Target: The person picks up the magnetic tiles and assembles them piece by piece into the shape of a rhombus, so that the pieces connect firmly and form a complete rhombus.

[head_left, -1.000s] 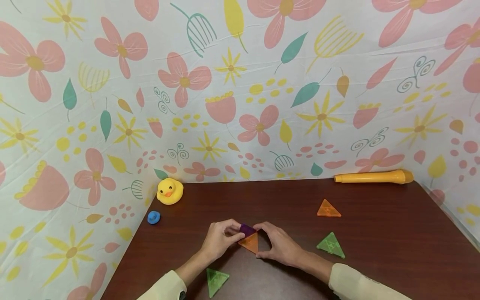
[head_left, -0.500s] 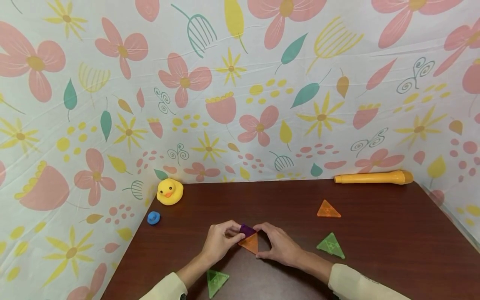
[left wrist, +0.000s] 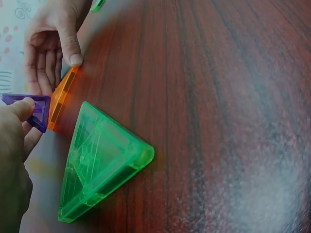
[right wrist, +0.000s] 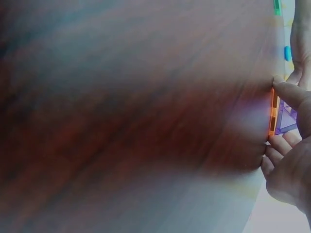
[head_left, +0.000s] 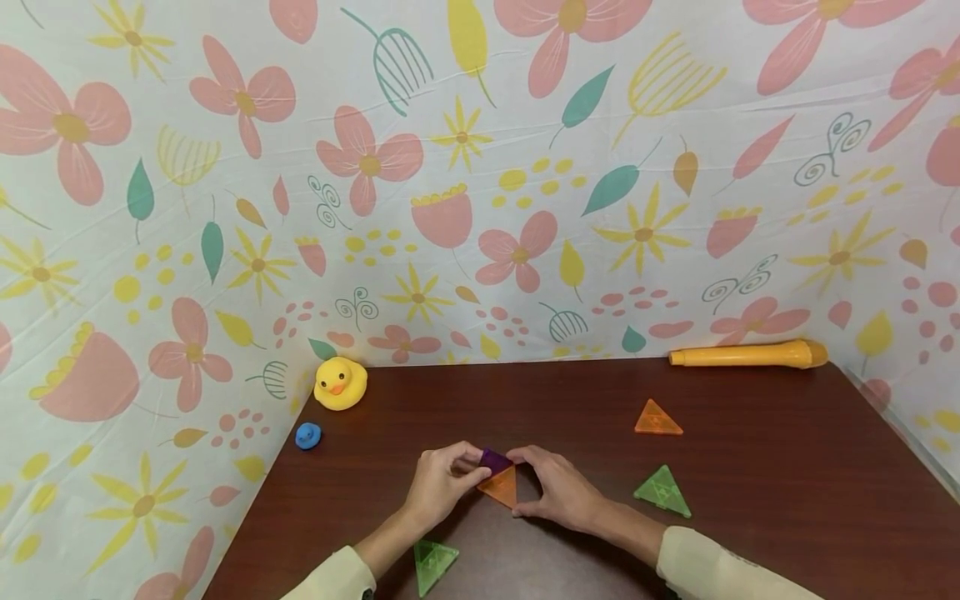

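Orange tile (head_left: 501, 487) between both hands, over dark table (head_left: 585, 400); whether it touches table, cannot tell. Purple tile (head_left: 495, 461) meets orange tile edge to edge, on its far side. Left hand (head_left: 438, 483), left of orange tile: thumb and fingers pinch purple tile. Right hand (head_left: 561, 490), right of orange tile: thumb and forefinger spread, gripping its corners. Green triangle (head_left: 433, 567) nearer and left of orange tile; second green triangle (head_left: 663, 490) right of it. Blue duck (head_left: 307, 436) well left.
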Motion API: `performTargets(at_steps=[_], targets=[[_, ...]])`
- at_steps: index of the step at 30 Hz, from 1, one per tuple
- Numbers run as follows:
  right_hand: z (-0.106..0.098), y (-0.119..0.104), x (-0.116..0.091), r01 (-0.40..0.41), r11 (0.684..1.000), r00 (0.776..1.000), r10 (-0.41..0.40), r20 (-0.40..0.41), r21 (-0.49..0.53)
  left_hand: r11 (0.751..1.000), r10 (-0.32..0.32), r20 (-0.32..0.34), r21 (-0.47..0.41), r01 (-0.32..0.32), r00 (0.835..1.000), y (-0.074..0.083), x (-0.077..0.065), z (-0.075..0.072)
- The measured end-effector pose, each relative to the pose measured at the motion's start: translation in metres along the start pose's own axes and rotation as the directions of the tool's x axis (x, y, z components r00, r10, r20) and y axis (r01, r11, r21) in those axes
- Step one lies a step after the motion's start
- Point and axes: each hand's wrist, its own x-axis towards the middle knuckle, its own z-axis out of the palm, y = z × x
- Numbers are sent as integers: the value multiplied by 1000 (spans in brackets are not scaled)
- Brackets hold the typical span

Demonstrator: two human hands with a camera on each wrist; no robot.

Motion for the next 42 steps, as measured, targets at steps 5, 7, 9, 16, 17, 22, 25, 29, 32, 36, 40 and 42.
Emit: performTargets(at_steps=[5, 7, 9, 16, 17, 22, 25, 29, 32, 36, 40, 42], targets=[[-1, -1, 0, -1, 1000, 1000, 1, 2, -9, 999, 45, 1, 17, -45, 999, -1, -1, 0], [-1, -1, 0, 0, 1000, 1000, 0, 2, -13, 998, 61, -1, 21, -61, 998, -2, -1, 1], [-1, -1, 0, 1, 1000, 1000, -1, 0, -16, 998, 67, -1, 18, -67, 998, -2, -1, 1], [-1, -1, 0, 4, 1000, 1000, -4, -4, -19, 997, 72, -6, 11, -72, 997, -4, -1, 2], [-1, -1, 0, 5, 1000, 1000, -5, -4, -18, 997, 72, -7, 12, -72, 997, -4, -1, 2], [0, 0, 0, 7, 1000, 1000, -7, -3, -21, 997, 76, -10, 18, -76, 997, -5, -2, 3], [-1, 0, 0, 9, 1000, 1000, -9, -1, -18, 996, 85, -9, 18, -85, 996, -4, -2, 3], [-1, 1, 0, 10, 1000, 1000, -10, 6, -6, 997, 81, 1, 17, -81, 997, -4, -1, 2], [-1, 2, 0, 11, 1000, 1000, -12, 13, 3, 998, 67, 12, 16, -67, 998, -4, -1, 2], [-2, 4, 0, 8, 1000, 1000, -8, 20, 17, 998, 57, 37, 16, -57, 998, -2, 1, 0], [-3, 5, -1, 3, 1000, 1000, -4, 28, 22, 998, 59, 53, 18, -60, 997, -2, 1, -1], [-2, 5, -1, 5, 1000, 1000, -5, 30, 18, 998, 61, 58, 18, -62, 996, -3, 0, -1]])
